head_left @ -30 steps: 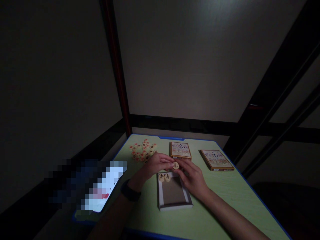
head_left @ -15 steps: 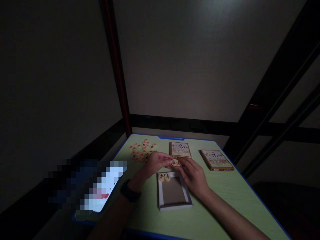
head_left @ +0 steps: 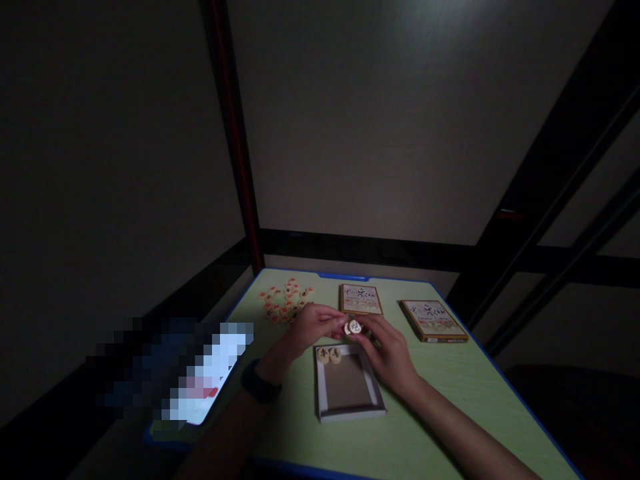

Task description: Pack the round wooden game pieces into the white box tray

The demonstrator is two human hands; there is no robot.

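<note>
Just beyond the open box tray, my two hands meet around round Chinese chess pieces. One Chinese chess piece (head_left: 355, 327) with a dark character faces me at the fingertips of my right hand (head_left: 387, 343), overlapping another piece on its left. My left hand (head_left: 315, 327), with a dark band at the wrist, pinches at the left side of these pieces. Below them lies the shallow white-rimmed box tray (head_left: 321, 393). Two dark-lettered pieces (head_left: 329, 355) sit side by side in its far left corner.
Loose red- and black-lettered pieces (head_left: 285, 300) are scattered at the far left of the green table (head_left: 440, 407). One printed box (head_left: 361, 299) lies beyond my hands, another (head_left: 434, 320) to the right. A bright, pixelated screen (head_left: 215, 373) rests at the left edge.
Between my fingers, the right piece has turned and slid partly over the left one; before, the two showed side by side. Both hands keep nearly the same place.
</note>
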